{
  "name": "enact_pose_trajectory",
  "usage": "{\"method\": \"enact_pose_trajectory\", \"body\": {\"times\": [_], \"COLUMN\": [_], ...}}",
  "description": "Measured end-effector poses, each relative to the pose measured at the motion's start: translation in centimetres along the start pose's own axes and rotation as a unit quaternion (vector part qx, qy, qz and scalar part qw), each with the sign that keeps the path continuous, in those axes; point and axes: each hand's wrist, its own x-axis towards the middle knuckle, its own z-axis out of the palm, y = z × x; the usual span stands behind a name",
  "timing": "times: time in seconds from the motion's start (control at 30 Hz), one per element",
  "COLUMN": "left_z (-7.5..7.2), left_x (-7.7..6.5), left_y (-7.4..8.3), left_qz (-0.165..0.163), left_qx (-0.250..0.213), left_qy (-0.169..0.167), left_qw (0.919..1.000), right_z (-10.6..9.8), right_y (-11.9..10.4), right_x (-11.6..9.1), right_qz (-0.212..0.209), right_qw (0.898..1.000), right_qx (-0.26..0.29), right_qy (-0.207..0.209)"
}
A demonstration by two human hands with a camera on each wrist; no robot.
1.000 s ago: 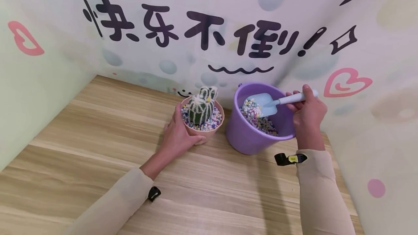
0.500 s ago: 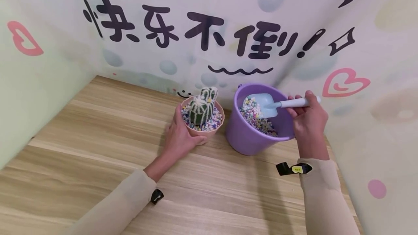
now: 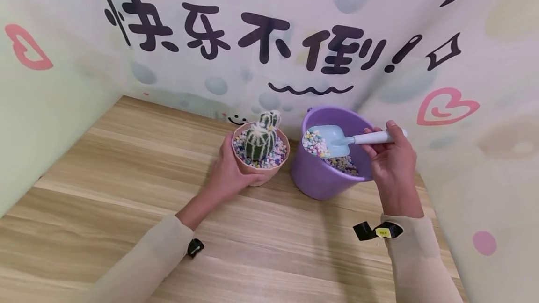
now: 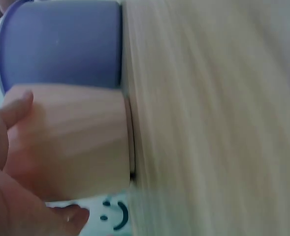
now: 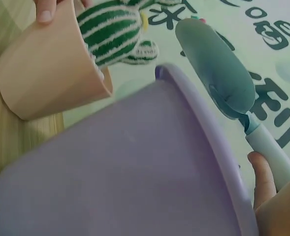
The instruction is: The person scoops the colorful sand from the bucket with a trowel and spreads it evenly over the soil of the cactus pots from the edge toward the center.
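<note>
My left hand (image 3: 227, 169) grips the side of a peach flower pot (image 3: 269, 172), thumb at the front and fingers round the left. A knitted-looking green cactus (image 3: 258, 143) with white ridges stands in it among multicoloured pebbles (image 3: 275, 155). My right hand (image 3: 395, 165) holds a light blue trowel (image 3: 337, 141) by its pale handle. Pebbles (image 3: 315, 143) lie heaped on the front of its blade, which is over the purple bucket (image 3: 322, 183), the tip at its left rim. In the right wrist view the blade (image 5: 218, 69) shows above the bucket rim.
More pebbles (image 3: 343, 165) lie inside the bucket, right of the pot. Both containers stand on a wood-grain table (image 3: 252, 247) near the back wall hanging (image 3: 189, 74), which carries large dark characters. Another wall panel (image 3: 484, 176) borders the table at the right.
The loaded trowel has moved left and slightly down, from over the bucket's inside to its left rim. My left hand stays on the pot, which has hardly moved.
</note>
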Motion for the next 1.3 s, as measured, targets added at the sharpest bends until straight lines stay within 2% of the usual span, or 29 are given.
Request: {"method": "enact_pose_trajectory", "body": {"times": [0.17,0.27,0.43,0.63,0.8,0.97,1.17,1.3], "left_z": [-1.7,-2.2,-2.2,-2.2,-2.1,-1.5,-0.4,0.4], "left_x": [1.0,1.4,1.7,1.4,0.9,0.5,-0.1,-0.5], "left_y": [-0.4,-0.6,-0.6,-0.5,-0.6,-0.3,0.2,0.6], "left_qz": [0.025,0.031,0.04,0.03,0.024,0.019,-0.011,-0.012], "left_qx": [-0.012,-0.01,-0.001,0.004,-0.004,0.009,0.038,0.037], "left_qy": [-0.086,-0.1,-0.093,-0.082,-0.059,-0.036,-0.005,0.016], "left_qw": [0.9959,0.9945,0.9949,0.9962,0.998,0.9991,0.9992,0.9991], "right_z": [0.0,-0.2,-0.5,-0.4,-0.5,-1.1,-1.5,-1.7], "right_y": [0.2,0.3,0.6,1.1,1.6,2.0,2.8,3.7], "right_x": [-0.9,-1.4,-2.2,-3.1,-4.0,-4.9,-5.9,-6.5], "right_qz": [0.01,0.018,0.023,0.028,0.033,0.021,-0.008,-0.038], "right_qw": [1.0,0.999,0.998,0.998,0.997,0.997,0.998,0.998], "right_qx": [0.012,0.022,0.037,0.034,0.028,0.035,0.038,0.035], "right_qy": [-0.012,-0.017,-0.035,-0.048,-0.062,-0.072,-0.055,-0.029]}}
